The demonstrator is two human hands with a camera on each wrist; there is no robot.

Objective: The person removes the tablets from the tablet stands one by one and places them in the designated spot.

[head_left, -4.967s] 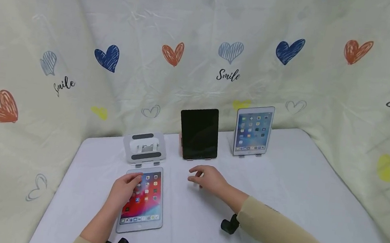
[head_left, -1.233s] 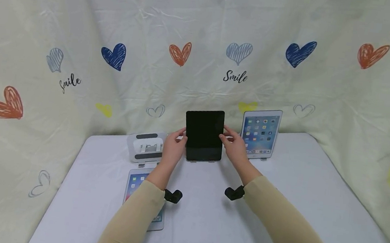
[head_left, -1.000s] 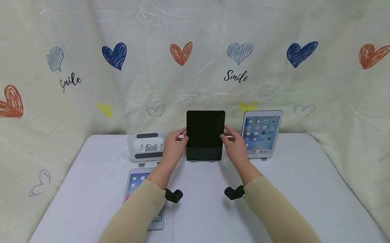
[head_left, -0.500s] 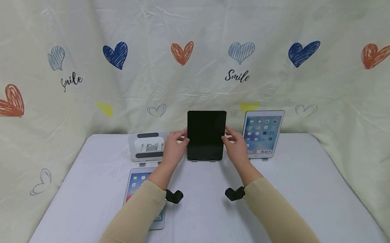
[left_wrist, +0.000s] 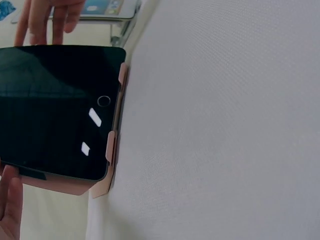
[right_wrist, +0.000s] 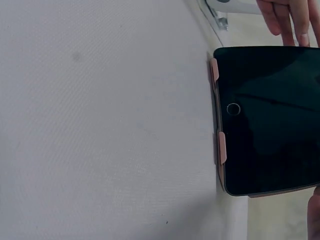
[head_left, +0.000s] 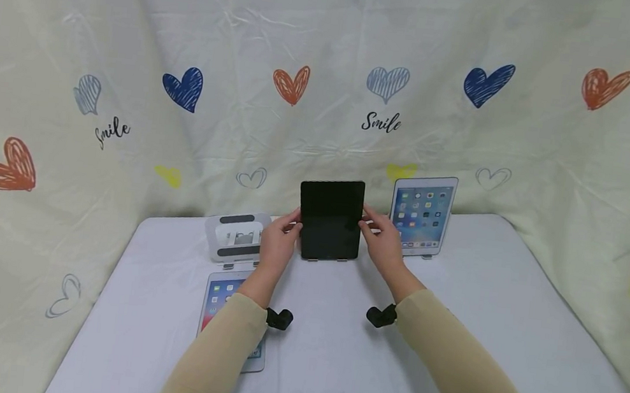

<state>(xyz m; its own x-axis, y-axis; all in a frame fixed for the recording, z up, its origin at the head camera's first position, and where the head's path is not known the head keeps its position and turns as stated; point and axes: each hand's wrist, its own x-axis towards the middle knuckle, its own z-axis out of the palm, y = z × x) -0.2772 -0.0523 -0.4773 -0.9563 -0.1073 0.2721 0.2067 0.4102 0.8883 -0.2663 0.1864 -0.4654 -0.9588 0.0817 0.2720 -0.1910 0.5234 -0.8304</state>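
A black tablet [head_left: 331, 220] with a dark screen stands leaning back on a pink stand [left_wrist: 70, 186] at the table's far middle. Two pink lips [right_wrist: 222, 147] of the stand catch its lower edge in the right wrist view. My left hand [head_left: 277, 244] holds the tablet's left edge, thumb in front and fingers behind. On the opposite edge my right hand [head_left: 383, 245] grips it likewise, thumb at the front rim. Most of the stand is hidden behind the tablet in the head view.
A white tablet [head_left: 421, 214] with a lit screen stands upright at the right. An unoccupied white stand [head_left: 210, 233] with grey pads is at the left. Another lit white tablet [head_left: 215, 295] lies flat before it, partly under my left forearm. A patterned curtain [head_left: 321, 139] closes off the back.
Five seconds ago my left hand was at the flat white tablet and my right hovered mid-table; both have moved to the black tablet. Since then its screen reflection has shifted slightly.
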